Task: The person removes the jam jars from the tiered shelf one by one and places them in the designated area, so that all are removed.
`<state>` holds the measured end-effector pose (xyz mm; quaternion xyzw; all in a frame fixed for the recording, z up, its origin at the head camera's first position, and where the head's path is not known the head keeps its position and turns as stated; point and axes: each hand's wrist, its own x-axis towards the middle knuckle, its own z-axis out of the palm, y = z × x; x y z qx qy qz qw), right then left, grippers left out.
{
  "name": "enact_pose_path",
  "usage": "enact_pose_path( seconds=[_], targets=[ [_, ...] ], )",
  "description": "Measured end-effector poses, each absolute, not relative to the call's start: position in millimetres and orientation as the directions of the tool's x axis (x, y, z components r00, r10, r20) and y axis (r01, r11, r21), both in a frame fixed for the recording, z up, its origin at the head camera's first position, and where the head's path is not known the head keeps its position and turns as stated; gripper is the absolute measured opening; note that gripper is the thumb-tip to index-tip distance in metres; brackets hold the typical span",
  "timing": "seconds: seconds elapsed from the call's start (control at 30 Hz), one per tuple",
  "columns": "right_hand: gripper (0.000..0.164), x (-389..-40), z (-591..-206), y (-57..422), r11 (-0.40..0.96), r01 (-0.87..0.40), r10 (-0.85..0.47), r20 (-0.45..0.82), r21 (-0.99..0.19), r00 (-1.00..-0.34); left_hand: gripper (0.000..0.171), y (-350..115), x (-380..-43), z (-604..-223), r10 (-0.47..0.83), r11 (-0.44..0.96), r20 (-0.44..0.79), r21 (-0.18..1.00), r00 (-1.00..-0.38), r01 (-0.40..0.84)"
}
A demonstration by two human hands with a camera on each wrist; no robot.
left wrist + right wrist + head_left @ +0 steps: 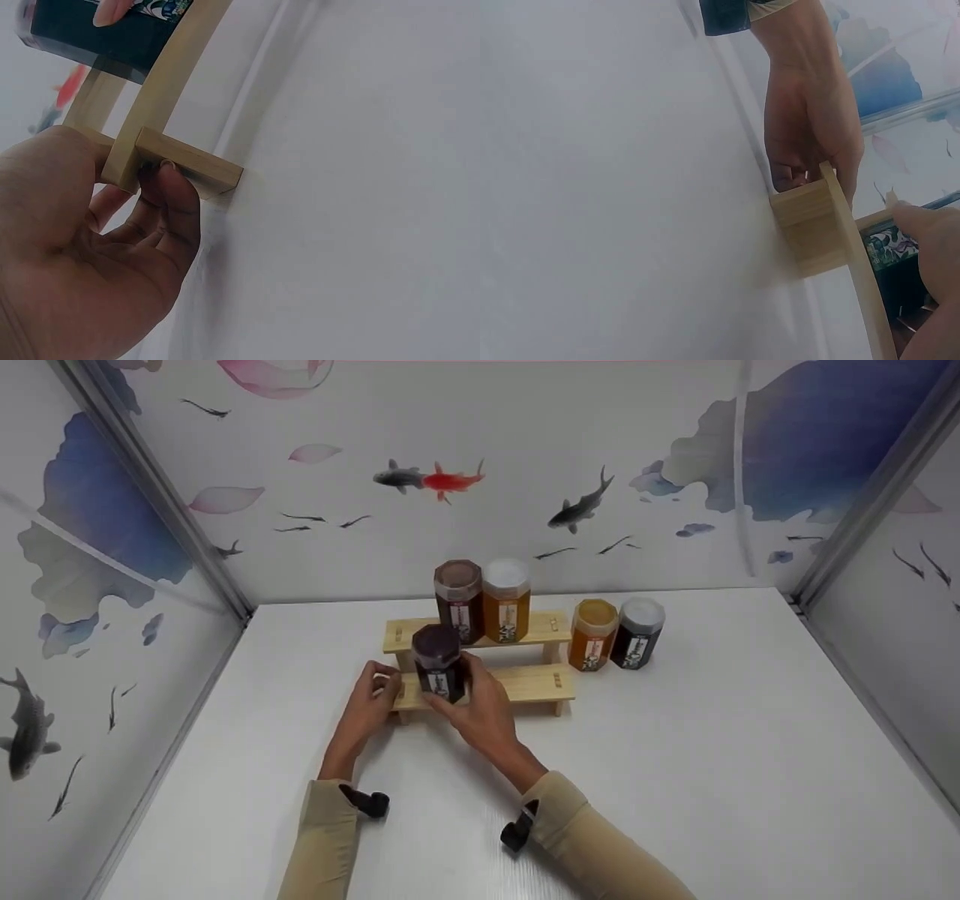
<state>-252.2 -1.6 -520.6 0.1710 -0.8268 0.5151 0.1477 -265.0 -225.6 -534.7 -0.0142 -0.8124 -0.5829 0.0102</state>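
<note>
My right hand [486,711] grips a dark octagonal jar [436,649] with a labelled front, at the left part of the lower step of a two-step wooden rack [529,684]. In the left wrist view the jar [97,41] sits at or just over the board; I cannot tell whether it bears its weight. With curled fingers my left hand [367,701] holds the left end of that lower step, thumb and fingers around the board's end in the left wrist view. On the upper step stand a dark brown jar [459,604] and an amber jar [507,604] with a white lid, side by side.
Right of the rack, an amber jar [593,636] and a dark jar with a white lid [637,634] stand together on the white table [712,750]. Printed panels [510,420] with fish and petals enclose the back and sides.
</note>
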Motion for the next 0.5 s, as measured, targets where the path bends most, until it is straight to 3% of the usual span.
enact_pose_path(
  seconds=[0.3,0.5],
  targets=[
    [0.083,-245,-519,7,0.324,-0.419,-0.127,0.4,-0.848,-0.908,0.03,-224,-265,-535,0.012,0.325,0.023,0.945,-1.0,0.026],
    [0.074,-238,-519,17,0.295,-0.41,-0.143,0.384,-0.863,-0.912,0.031,-226,-266,-535,-0.003,0.356,0.015,0.935,-1.0,0.013]
  ],
)
